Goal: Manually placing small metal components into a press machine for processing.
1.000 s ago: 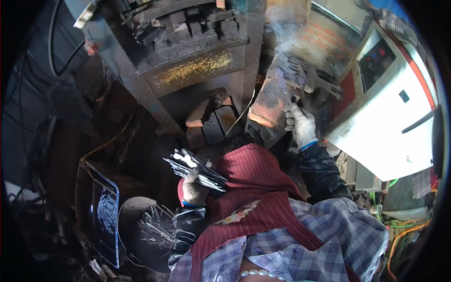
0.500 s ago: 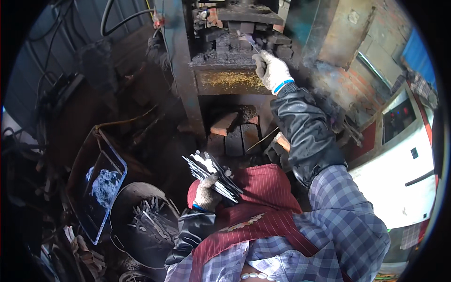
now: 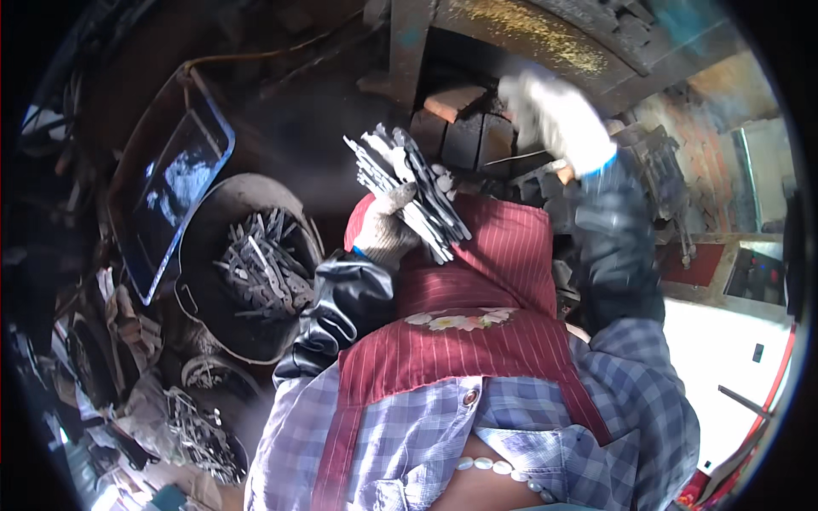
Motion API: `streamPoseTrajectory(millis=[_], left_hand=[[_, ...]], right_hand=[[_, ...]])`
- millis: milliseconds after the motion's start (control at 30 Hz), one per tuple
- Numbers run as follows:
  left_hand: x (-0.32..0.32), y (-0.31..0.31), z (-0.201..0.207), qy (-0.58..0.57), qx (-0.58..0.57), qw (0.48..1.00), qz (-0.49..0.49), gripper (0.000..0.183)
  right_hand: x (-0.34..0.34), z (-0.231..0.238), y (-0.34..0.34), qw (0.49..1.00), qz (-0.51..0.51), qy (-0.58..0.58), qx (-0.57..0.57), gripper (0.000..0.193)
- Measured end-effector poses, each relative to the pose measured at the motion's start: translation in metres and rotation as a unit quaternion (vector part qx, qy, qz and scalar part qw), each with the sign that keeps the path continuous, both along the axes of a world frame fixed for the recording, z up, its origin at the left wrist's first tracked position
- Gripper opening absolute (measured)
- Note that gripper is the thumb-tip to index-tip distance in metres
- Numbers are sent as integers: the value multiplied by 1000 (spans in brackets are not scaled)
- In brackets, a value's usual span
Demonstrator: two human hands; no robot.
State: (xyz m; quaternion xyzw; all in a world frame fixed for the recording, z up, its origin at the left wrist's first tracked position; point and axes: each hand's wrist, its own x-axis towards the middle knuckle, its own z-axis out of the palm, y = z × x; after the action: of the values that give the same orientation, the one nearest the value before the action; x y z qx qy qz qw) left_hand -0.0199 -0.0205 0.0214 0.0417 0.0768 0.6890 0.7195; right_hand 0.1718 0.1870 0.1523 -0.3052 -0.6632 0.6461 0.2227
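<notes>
A bundle of thin grey metal bars [image 3: 423,204], some with wider ends, is in my left hand [image 3: 388,225]. Its gloved fingers are wrapped round the bars, above my red striped apron [image 3: 477,281]. My right hand [image 3: 558,119], in a white glove, is raised at the upper right near the bricks [image 3: 460,104] under the machine's frame. Motion smears its fingers, so whether it holds anything is unclear. Left of my left hand stands a round metal bucket [image 3: 192,281] with many similar grey metal pieces [image 3: 264,264] in it.
A blue-edged tray [image 3: 223,145] leans beside the bucket. A lower container with more metal pieces [image 3: 200,434] is at the lower left. The machine's dark beam [image 3: 537,34] crosses the top. At the right is a white cabinet [image 3: 724,375] with a control panel [image 3: 757,272].
My right hand has drawn back from the machine, toward me and to the right. The view has tilted down, putting the press top out of sight. My left hand keeps the bars.
</notes>
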Motion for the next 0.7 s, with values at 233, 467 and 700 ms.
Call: streamPoseTrajectory(millis=[233,467,700], left_hand=[[-3,1,4,-3,14,1000,-26,61],[1,1,-1,-5,18,999,-30,54],[1,0,-7,-19,14,998,-55,59]], right_hand=[[6,-36,-135,976,77,-200,-32,29],[10,-36,-151,980,-18,-182,-74,23],[64,-45,-166,967,-191,-7,-171,22]])
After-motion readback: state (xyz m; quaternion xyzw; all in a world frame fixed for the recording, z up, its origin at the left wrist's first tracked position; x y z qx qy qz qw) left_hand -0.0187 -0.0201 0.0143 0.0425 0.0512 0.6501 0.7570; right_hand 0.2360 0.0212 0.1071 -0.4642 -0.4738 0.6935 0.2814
